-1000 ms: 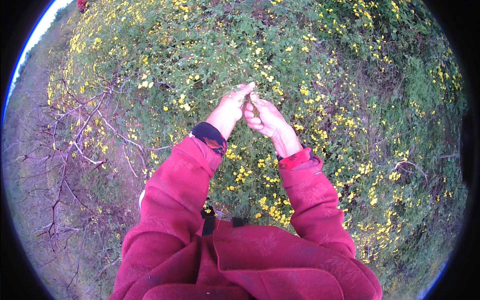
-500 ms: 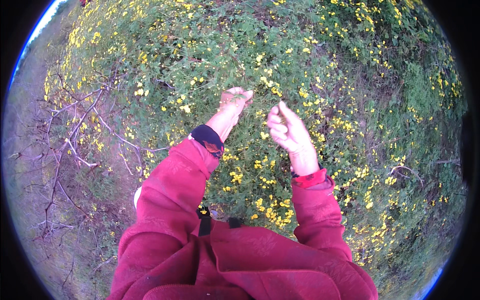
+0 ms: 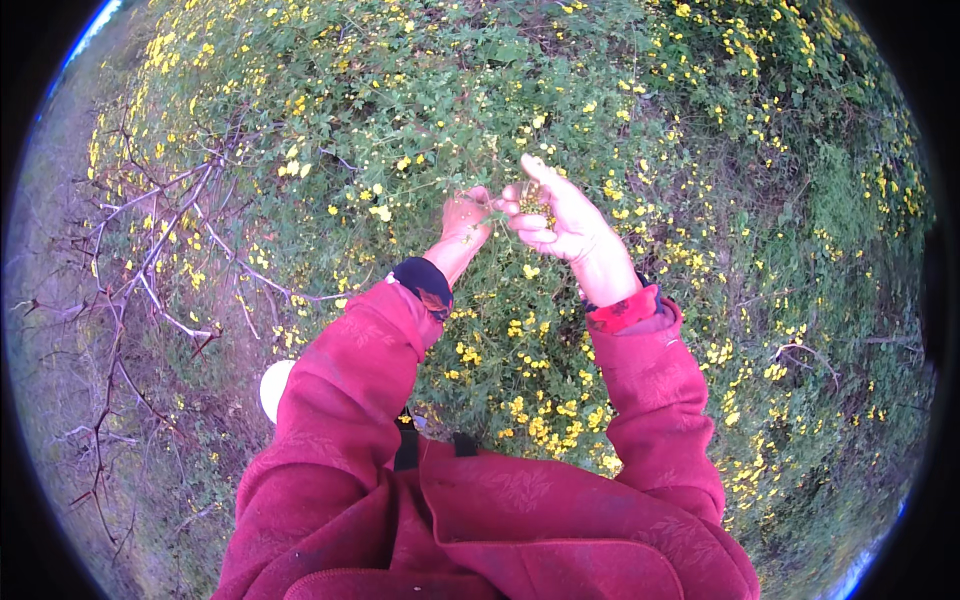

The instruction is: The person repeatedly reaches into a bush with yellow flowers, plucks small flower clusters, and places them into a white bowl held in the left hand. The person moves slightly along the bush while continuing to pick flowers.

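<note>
A: What lies at the centre?

B: A cluster of small yellow-green buds (image 3: 537, 204), lying in the palm of the right hand (image 3: 572, 226), above the flowering growth.

A: And the state of that grip?

B: Half open and cupped: the thumb stands away from the fingers, which curl about the buds from below.

A: The opposite grip?

B: The left hand (image 3: 464, 216) is just beside it, fingers bent close together at a thin green sprig (image 3: 496, 216). Whether they are closed firmly on it cannot be told. The fingertips of the two hands nearly meet; actual contact is unclear.

A: What surrounds the hands?

B: Green foliage (image 3: 450, 130) dotted with yellow flowers (image 3: 540, 425), extending on all sides. Both wrists emerge from dark-and-red patterned cuffs (image 3: 424, 283) under a crimson garment (image 3: 540, 510), whose sleeves enter from the lower edge.

A: And farther out?

B: At left, a bare, forking branch (image 3: 152, 262). Near the left sleeve (image 3: 350, 355), a rounded white object (image 3: 272, 390), partly hidden by it; its kind cannot be told. A sliver of bright sky (image 3: 92, 32) shows at upper left.
</note>
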{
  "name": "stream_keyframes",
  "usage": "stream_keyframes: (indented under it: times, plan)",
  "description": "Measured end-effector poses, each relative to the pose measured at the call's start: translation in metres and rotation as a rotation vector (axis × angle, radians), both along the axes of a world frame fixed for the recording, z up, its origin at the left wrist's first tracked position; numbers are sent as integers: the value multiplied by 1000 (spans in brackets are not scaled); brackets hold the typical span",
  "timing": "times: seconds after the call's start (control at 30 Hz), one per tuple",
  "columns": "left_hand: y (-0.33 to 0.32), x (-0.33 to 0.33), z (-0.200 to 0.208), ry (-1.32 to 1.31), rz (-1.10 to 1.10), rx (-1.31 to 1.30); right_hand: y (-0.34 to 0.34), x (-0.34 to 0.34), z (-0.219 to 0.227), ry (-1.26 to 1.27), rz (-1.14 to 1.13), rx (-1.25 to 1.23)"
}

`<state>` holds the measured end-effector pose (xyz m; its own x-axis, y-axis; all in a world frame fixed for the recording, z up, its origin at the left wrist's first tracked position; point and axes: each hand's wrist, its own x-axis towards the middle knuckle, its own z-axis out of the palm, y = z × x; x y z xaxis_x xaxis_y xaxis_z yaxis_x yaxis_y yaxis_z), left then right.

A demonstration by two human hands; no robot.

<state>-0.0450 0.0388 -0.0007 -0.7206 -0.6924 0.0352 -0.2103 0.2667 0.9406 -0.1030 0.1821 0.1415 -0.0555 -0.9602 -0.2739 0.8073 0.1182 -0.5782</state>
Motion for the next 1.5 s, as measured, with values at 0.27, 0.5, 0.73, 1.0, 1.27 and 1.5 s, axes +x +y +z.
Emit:
stream_keyframes:
  times: [0.27,0.5,0.73,1.0,1.27,1.5]
  plan:
    - [21,12,59,256,114,641,28,29,-35,11,-161,67]
    - [40,27,97,123,-426,822,29,42,-43,217,-288,-1]
    - [41,35,101,60,-341,787,31,44,-39,89,-245,-87]
    - [48,37,96,112,-328,730,27,52,-48,86,-294,5]
    - [67,40,102,101,-262,752,40,56,-47,-38,-285,-53]
    - [69,46,91,195,-188,792,45,64,-44,-161,-254,-31]
